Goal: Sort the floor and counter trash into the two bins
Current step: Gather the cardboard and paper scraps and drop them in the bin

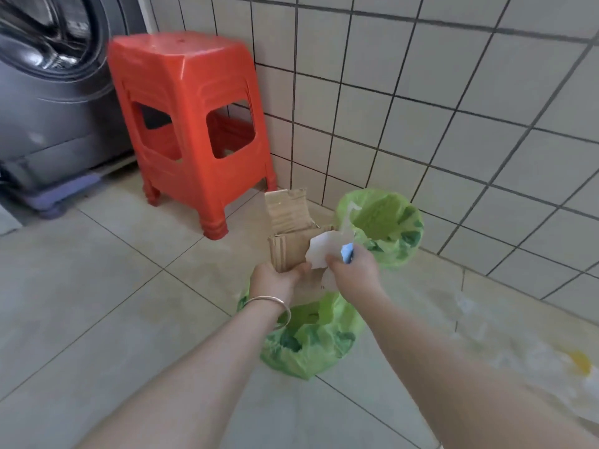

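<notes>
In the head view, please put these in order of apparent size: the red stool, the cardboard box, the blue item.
1. red stool, largest though farthest away.
2. cardboard box, held by the left hand.
3. blue item, smallest, partly hidden in the right hand.

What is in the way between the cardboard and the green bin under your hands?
Nothing visible. The left hand holds the cardboard box right above the near green-lined bin, whose open top faces up. The right hand grips white paper beside the box, not under it.
</notes>
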Demonstrator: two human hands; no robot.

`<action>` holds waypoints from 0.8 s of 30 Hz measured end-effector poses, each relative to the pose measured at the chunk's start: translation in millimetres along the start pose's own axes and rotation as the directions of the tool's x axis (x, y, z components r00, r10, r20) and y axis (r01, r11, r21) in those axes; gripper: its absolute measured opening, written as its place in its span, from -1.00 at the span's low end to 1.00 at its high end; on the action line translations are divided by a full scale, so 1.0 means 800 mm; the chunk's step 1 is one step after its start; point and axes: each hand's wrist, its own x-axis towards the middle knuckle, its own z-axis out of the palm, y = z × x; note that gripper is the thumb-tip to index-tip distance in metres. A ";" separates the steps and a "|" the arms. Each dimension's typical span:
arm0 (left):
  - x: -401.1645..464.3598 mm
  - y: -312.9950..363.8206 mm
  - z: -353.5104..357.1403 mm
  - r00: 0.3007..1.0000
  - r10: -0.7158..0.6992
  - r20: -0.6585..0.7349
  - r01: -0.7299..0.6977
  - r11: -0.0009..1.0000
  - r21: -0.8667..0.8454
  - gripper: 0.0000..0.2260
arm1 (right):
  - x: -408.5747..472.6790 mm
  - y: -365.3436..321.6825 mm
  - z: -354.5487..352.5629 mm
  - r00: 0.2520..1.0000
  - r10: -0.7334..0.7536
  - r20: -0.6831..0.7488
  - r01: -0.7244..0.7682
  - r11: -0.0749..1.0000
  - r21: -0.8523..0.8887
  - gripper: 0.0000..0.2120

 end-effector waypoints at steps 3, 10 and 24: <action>0.030 -0.039 0.008 0.999 -0.042 0.011 0.041 0.999 0.013 -0.85 | 0.019 0.035 0.033 0.998 0.049 0.026 -0.048 0.999 -0.026 -0.91; 0.083 -0.109 0.028 0.956 -0.254 0.143 0.194 0.920 0.340 -0.72 | 0.059 0.092 0.082 0.952 0.274 0.138 -0.263 0.960 -0.093 -0.55; 0.125 -0.142 0.054 0.823 -0.534 0.190 0.070 0.429 0.900 -0.69 | 0.095 0.142 0.125 0.805 0.512 0.300 -0.385 0.836 -0.392 -0.60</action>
